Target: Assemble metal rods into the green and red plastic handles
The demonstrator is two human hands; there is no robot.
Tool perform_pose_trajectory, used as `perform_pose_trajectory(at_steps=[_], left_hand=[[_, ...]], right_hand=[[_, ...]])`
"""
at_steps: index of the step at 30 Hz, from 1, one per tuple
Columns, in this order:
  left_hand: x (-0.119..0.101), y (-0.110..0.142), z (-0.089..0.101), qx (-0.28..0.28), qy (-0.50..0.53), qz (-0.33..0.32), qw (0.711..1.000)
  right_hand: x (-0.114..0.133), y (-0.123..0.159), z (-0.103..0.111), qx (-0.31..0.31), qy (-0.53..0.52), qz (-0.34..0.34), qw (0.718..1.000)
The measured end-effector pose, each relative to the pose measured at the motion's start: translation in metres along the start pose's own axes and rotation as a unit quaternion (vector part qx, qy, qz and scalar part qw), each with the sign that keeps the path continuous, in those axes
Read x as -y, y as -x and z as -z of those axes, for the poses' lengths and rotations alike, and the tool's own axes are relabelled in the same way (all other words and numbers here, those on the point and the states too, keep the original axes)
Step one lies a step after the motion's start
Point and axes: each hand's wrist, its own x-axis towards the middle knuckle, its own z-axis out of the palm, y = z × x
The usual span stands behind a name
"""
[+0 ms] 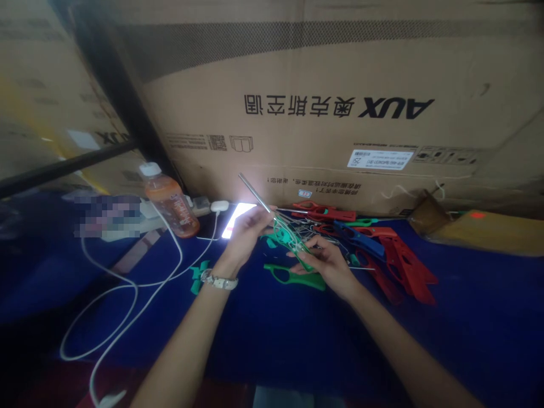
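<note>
Bare hands meet over a blue table covering (263, 334), the left (250, 231) pinching the metal tube of a green-bodied device (293, 241) and the right (326, 263) closed with fingers and thumb around its lower end. The device is held at a slant above the work surface, its silver tube pointing up and to the left. A pale-banded watch (219, 280) circles the left wrist. Just beneath the hands, a green handle (304, 279) with a loop at one end lies flat on the covering, while small teal parts (199, 276) rest near the watch. Behind the right hand, thin metal pieces (313, 226) form a tangle, too fine to tell apart. A blue handle (363, 238) lies beside several red handles (408, 263) at the right, and another red handle (325, 212) sits near the box. At the left stands a bottle of orange drink (172, 201) with a white cap, near a white charger (220, 206), looping white cables (136, 294) and a brightly glowing screen (237, 221). A large cardboard box (297, 73), printed "AUX" upside down, rises behind the table, with a yellow item (493, 233) at its right.
</note>
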Motion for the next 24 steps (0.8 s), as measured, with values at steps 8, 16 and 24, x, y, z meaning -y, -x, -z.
perform_pose_trajectory(at_steps=[8, 16, 24], left_hand=[[0.004, 0.000, -0.004, -0.026, -0.029, -0.026, 0.999], [0.008, 0.002, -0.011, -0.073, 0.015, -0.012, 0.997], [0.007, 0.002, -0.008, -0.045, 0.022, 0.001, 0.999]], right_hand=[[-0.001, 0.000, 0.000, 0.001, 0.002, 0.006, 1.000], [-0.002, 0.000, 0.000, -0.002, 0.000, 0.012, 1.000], [-0.006, -0.002, 0.001, 0.005, -0.014, 0.024, 1.000]])
